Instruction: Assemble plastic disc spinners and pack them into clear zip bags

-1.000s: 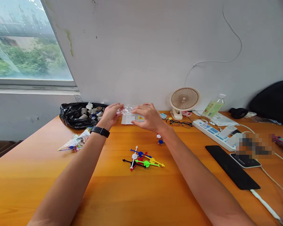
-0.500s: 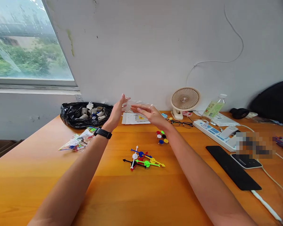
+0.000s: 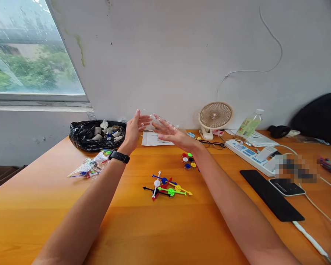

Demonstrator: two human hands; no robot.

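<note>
My left hand (image 3: 133,130) is raised above the far part of the table, fingers stretched out towards the right. Facing it, my right hand (image 3: 179,137) is open too, fingers apart and pointing left. A clear plastic bag (image 3: 165,123) hangs about the fingers of my right hand; whether they are inside it or behind it I cannot tell. Below my hands lies a cluster of coloured plastic arrow spinners (image 3: 171,191) in white, blue, red, yellow, green and black. Several small coloured round pieces (image 3: 188,166) lie beside my right forearm.
At the left stand a black plastic bag (image 3: 79,138) holding cardboard rolls and a clear bag of colourful pieces (image 3: 92,166). Papers (image 3: 154,139) lie behind my hands. To the right are a fan (image 3: 215,116), eyeglasses (image 3: 216,145), a bottle (image 3: 249,123), a power strip (image 3: 251,156) and a black pad (image 3: 270,195).
My left hand has shifted slightly left and its fingers have straightened. My right hand's fingers have spread, and the clear bag now slants down to the right about them.
</note>
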